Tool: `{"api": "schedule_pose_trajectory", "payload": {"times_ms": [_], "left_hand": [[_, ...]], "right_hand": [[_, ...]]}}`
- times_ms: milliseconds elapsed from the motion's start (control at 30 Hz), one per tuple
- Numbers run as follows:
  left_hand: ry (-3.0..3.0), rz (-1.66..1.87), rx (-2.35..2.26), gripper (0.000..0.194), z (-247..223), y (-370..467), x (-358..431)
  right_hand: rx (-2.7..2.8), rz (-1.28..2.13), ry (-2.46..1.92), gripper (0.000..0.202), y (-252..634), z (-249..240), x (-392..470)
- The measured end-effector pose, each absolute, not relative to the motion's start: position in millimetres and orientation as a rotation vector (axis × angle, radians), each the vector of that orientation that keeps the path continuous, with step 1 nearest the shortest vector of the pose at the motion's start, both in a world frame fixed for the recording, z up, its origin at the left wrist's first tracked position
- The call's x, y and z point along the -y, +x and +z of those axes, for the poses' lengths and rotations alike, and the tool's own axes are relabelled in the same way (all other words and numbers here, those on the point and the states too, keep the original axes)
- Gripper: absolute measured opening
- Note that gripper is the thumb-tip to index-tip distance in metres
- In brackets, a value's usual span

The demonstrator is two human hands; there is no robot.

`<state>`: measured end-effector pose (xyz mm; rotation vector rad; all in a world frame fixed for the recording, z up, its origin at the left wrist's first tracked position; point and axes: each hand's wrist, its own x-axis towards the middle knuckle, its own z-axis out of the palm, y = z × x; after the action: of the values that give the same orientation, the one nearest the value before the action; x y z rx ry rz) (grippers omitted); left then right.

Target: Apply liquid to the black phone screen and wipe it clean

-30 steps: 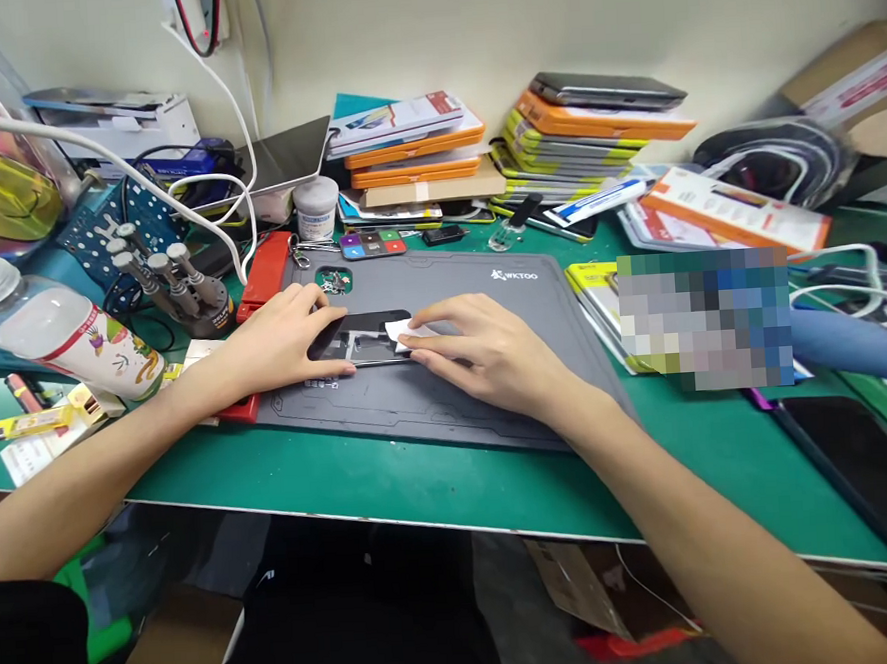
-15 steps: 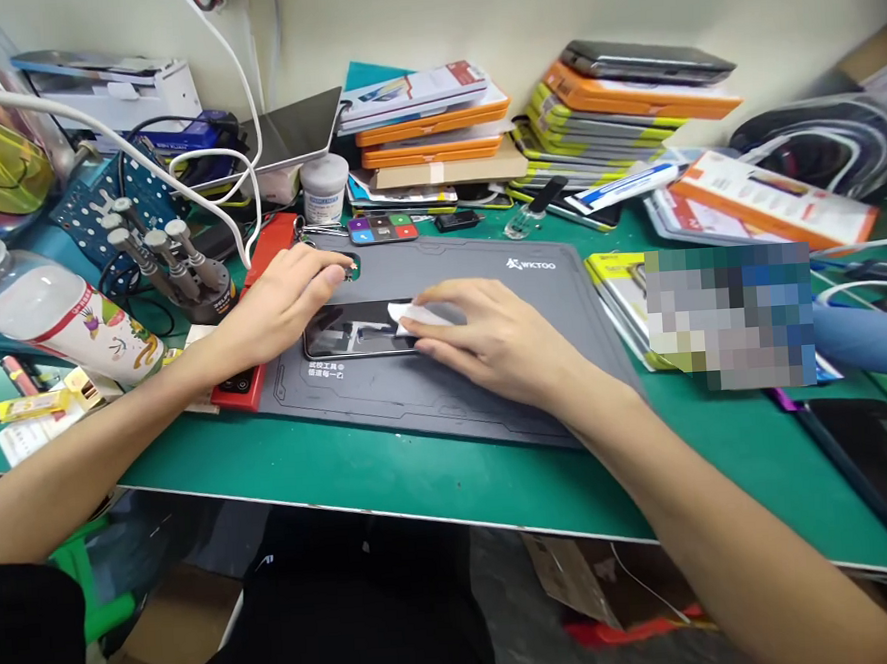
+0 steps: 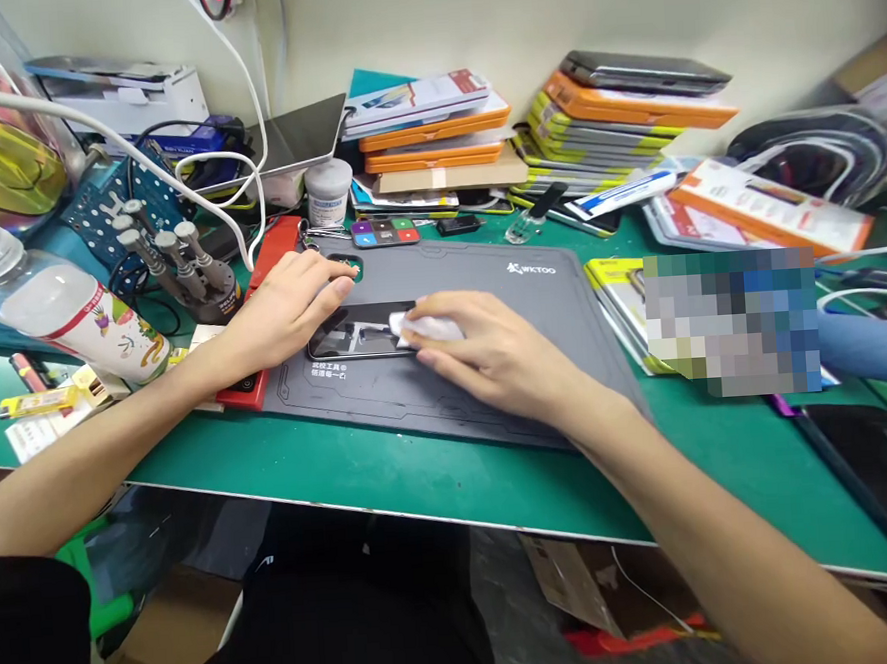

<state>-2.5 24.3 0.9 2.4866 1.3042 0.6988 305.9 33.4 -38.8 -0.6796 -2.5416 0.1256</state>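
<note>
A smartphone [image 3: 348,335] with a dark, shiny screen lies face up on the grey work mat [image 3: 448,412]. My right hand [image 3: 490,349] pinches a crumpled white wipe [image 3: 432,328] and presses it on the phone's right half, so that end is partly hidden. At the phone's left end is my left hand [image 3: 288,306], palm down, with its fingers stretched out. Its thumb reaches over the phone's upper left corner; whether it touches the glass I cannot tell. Nothing shows in this hand. A red case or box [image 3: 256,389] lies partly under the left wrist.
A bottle [image 3: 74,315] and a screwdriver stand [image 3: 207,286] are on the left. Stacked boxes [image 3: 431,132] line the wall, beside a white jar [image 3: 328,194]. A small glass bottle [image 3: 519,229] stands behind the mat. On the right, another person's sleeve [image 3: 869,346] reaches in.
My right hand has shifted slightly with the wipe, which looks more bunched up. My left thumb has come lower, over the phone's corner. The whole view has shifted a little.
</note>
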Motion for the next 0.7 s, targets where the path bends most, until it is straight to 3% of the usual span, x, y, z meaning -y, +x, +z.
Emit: {"api": "schedule_pose_trajectory", "payload": {"times_ms": [700], "left_hand": [[2.541,0.771,-1.35,0.051,-1.3,-5.2,-22.3]], "right_hand": [[2.497,-0.006,-0.752,0.037,293.2,-40.4,-32.5]]}}
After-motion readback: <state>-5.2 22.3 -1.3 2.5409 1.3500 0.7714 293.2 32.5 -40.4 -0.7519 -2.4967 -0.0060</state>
